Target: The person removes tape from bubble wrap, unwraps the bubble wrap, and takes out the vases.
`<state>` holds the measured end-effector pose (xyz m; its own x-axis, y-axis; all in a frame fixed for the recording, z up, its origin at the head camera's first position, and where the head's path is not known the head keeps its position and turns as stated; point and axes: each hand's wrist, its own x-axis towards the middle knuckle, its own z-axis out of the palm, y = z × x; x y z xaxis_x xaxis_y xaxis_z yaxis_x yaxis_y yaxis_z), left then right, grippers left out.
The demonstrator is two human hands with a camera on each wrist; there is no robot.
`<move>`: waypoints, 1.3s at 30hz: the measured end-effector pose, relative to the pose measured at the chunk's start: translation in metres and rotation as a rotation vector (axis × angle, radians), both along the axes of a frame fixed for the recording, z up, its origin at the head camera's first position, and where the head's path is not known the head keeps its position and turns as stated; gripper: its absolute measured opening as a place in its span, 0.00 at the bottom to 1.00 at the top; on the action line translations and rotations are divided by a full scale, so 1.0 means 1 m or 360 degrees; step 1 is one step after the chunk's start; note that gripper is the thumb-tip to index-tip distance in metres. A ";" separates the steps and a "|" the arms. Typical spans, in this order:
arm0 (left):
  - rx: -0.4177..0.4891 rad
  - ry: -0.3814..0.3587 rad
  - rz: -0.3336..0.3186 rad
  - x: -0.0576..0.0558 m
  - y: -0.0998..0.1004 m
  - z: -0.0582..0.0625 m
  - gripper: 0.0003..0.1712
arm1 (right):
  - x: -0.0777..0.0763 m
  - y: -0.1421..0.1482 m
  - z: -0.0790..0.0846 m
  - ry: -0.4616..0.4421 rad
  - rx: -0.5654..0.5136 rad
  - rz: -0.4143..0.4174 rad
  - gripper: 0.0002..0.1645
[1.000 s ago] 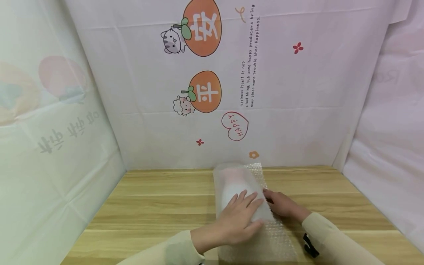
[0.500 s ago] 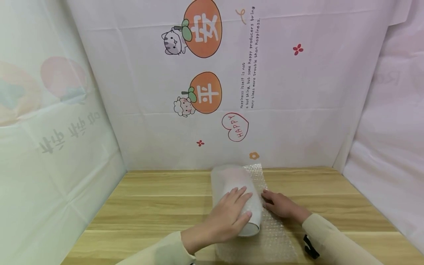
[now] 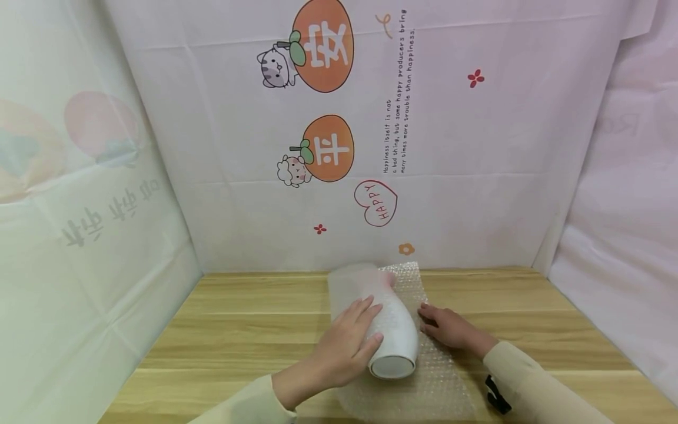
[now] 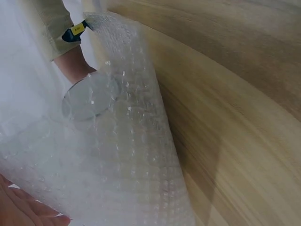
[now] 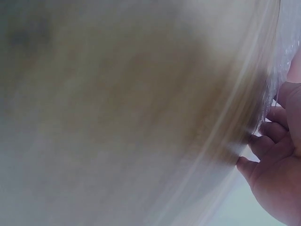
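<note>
A white vase with a pink neck lies on its side on a sheet of bubble wrap, its round base facing me. On the left, a layer of the wrap covers part of the vase and its neck. My left hand rests with extended fingers on the wrapped left side of the vase. At the right edge of the sheet, my right hand holds the wrap with bent fingers, close to the tabletop. Through the wrap, the left wrist view shows the base; the right wrist view shows bent fingers at the sheet's edge.
The wood-grain table spreads out on both sides of the wrap. Behind it hangs a white printed cloth, with further cloth walls at left and right. A black strap sits at the right sleeve.
My left hand has moved left, along with the wrap's upper layer. More of the vase, including its base and some pink neck, now shows. The right hand stays nearly still.
</note>
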<state>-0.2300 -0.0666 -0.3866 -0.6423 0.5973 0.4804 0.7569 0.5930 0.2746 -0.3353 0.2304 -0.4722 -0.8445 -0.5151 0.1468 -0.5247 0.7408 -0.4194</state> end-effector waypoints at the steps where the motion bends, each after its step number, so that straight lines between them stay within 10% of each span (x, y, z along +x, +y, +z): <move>1: 0.0013 -0.0008 0.0003 0.000 -0.002 -0.001 0.29 | 0.000 0.000 0.000 0.0008 0.0005 0.0005 0.26; 39: 0.0096 0.0305 0.0163 0.003 -0.046 -0.020 0.28 | -0.002 0.001 -0.001 -0.0066 0.0000 -0.0034 0.27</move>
